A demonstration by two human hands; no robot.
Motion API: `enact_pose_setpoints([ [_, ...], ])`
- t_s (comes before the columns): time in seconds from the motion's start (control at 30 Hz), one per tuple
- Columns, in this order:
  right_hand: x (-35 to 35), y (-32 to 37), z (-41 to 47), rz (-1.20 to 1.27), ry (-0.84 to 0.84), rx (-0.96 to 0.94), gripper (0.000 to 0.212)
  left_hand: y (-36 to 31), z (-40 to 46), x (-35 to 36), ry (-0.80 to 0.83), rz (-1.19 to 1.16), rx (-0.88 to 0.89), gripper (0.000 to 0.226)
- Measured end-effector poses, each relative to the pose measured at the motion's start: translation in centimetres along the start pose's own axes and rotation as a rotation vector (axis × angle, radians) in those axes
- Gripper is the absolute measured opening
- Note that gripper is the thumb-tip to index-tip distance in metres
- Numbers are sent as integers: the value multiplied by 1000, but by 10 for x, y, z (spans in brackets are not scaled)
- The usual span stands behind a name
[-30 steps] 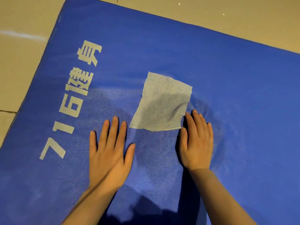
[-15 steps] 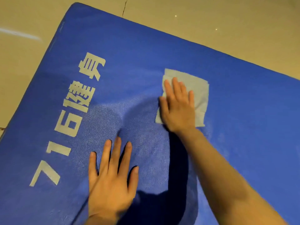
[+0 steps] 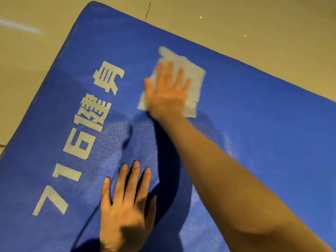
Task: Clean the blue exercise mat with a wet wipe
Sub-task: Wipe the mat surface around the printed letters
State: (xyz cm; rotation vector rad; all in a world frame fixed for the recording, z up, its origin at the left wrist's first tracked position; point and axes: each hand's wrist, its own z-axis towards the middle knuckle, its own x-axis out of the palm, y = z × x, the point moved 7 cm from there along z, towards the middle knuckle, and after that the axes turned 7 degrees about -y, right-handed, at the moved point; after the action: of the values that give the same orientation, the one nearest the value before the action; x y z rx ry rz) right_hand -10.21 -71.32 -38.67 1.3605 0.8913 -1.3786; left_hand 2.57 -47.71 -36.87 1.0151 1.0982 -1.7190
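On one blue mat [image 3: 254, 115]: one wipe [image 3: 195, 79], two flat hands — right [image 3: 166, 93], left [image 3: 125, 211].

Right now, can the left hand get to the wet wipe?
Probably yes. The left hand lies flat on the blue mat, with bare mat between it and the wet wipe, though the right hand covers much of it.

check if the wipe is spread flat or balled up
Spread flat: the wet wipe lies as an open sheet on the mat under the right hand.
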Motion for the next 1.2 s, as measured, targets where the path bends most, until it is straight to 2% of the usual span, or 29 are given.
enact_pose_setpoints([
  [0.07,-3,39,-19,70,97,-248,65,-1,-1,1,9,-1,6,53],
  [0.13,-2,31,-19,57,201,-488,60,-1,-1,0,12,-8,-3,54],
  [0.17,-5,12,-10,63,228,-524,54,0,0,1,16,-12,-8,55],
  [0.23,-11,-52,22,78,236,-373,50,1,1,3,32,-6,-21,56],
  [0.37,-30,-194,57,24,199,133,56,-2,-2,4,18,40,-18,54],
  [0.43,-42,-240,59,-14,195,362,58,-3,-2,6,-2,49,-13,54],
  [0.5,-40,-249,62,5,167,579,58,-2,-2,7,-8,67,-14,54],
  [0.57,-29,-216,70,15,113,744,57,-4,-2,10,4,86,1,55],
  [0.6,-24,-188,76,32,99,753,57,-4,-3,11,7,97,15,55],
  [0.67,-13,-120,94,65,82,568,56,-4,-5,10,-2,104,33,55],
  [0.83,14,57,84,3,226,-189,58,-6,-9,10,-21,121,60,55],
  [0.93,11,68,68,46,284,-501,57,-4,-9,12,-17,117,54,57],
  [1.0,5,27,79,69,285,-486,57,-3,-8,13,-27,105,48,57],
  [1.2,-26,-176,92,-12,190,-6,57,-6,-10,13,-38,124,70,57],
])
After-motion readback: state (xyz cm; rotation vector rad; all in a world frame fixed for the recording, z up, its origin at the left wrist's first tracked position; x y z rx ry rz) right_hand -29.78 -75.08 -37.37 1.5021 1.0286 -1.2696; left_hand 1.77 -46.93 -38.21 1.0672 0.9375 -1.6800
